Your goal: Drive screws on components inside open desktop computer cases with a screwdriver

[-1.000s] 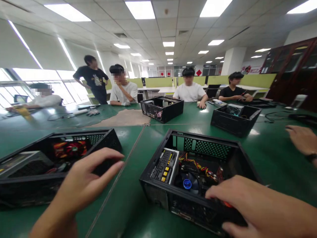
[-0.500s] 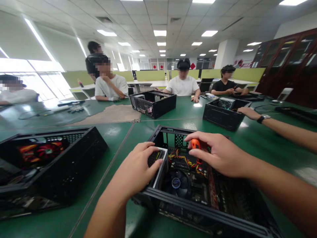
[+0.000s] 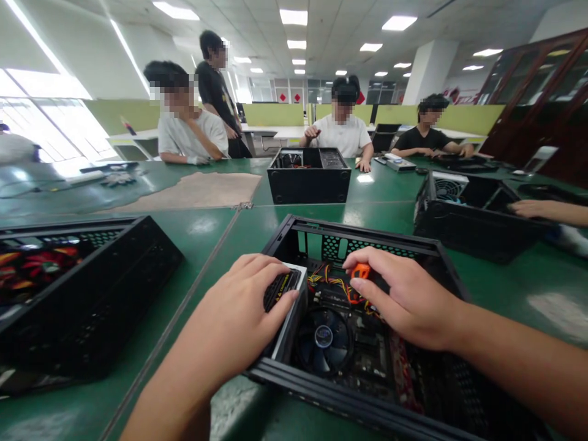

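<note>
An opened black computer case [image 3: 358,226] lies before me, its inside facing up. My left hand [image 3: 245,312] grips the power supply [image 3: 289,285] at the left of the case, fingers over its label and thumb along its near edge. In my right hand [image 3: 404,294] is an orange-handled screwdriver [image 3: 361,272], held between thumb and fingers above the inside of the case. Its tip is hard to make out. Below it run red, yellow and black cables [image 3: 328,280]. A round black cooling fan [image 3: 324,337] sits beside the power supply.
Another open case [image 3: 92,306] stands at my left, with a red fan inside. A third [image 3: 310,185] is across the green table [image 3: 206,245]. A further case [image 3: 468,214] stands at right, a co-worker's hand [image 3: 533,209] on it. Several people are around the table.
My view has shifted slightly. Both my hands stay at the case, the screwdriver still in my right. The case across the table has turned, and the one at right has moved and turned.
</note>
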A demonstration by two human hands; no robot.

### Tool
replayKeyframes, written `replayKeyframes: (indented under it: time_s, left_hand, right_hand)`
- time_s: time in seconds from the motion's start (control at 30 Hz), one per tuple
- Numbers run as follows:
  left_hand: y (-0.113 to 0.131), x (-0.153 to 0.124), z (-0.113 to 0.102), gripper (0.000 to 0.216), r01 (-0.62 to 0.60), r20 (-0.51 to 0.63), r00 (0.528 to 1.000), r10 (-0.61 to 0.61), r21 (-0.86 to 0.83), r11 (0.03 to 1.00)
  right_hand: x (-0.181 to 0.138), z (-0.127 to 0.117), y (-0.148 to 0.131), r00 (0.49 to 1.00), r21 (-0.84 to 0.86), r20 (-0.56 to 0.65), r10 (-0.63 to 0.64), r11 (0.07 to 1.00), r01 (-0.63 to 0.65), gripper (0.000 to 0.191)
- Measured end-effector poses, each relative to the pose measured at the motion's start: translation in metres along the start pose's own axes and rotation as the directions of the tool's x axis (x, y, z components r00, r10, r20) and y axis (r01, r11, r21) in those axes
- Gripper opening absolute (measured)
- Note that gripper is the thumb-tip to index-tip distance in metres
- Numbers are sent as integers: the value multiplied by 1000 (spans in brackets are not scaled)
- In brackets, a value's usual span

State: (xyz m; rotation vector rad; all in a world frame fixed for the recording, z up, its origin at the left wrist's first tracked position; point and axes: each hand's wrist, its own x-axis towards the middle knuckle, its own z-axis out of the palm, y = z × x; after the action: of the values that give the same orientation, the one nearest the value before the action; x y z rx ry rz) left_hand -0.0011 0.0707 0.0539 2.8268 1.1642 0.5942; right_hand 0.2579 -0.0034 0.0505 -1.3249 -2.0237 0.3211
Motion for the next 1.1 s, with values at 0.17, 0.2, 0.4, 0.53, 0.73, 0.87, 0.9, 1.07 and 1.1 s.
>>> replayKeyframes:
  time_s: [0.17,0.2,0.4,0.53,0.73,0.87,0.9,1.07,1.1]
  left_hand:
    - [-1,-1,-1,35,-7,-7,1000,7,-7,1000]
    - [-1,-1,-1,35,-6,-7,1000,6,-8,1000]
    - [1,-2,-2,34,-2,-4,1000,2,-25,1000]
    - [1,-1,-2,34,-9,0,1000,9,-25,1000]
    - [1,-1,-1,33,-2,-3,1000,2,5,1000]
    - [3,-1,-1,31,1,17,1000,-2,27,1000]
    - [3,-1,-2,31,2,22,1000,-3,33,999]
    - [6,-3,-4,30,7,25,1000,-8,42,999]
    - [7,-3,-4,30,7,26,1000,-8,40,999]
  right_hand:
    - [0,1,-1,1000,3,16,9,1000,-9,17]
    - [0,2,-1,999,2,31,14,1000,-14,17]
    - [-3,1,-1,1000,-13,-5,17,1000,-17,17]
    - [-3,1,-1,1000,-26,2,15,1000,-15,16]
    - [1,1,3,991,-85,-58,-123,989,118,18]
    - [1,1,10,994,-98,-45,-96,991,91,33]
    - [1,1,12,997,-97,-20,-80,992,77,40]
    - [-4,-8,7,997,-124,30,-77,989,80,45]
    - [-7,-11,1,996,-117,19,-87,989,89,41]
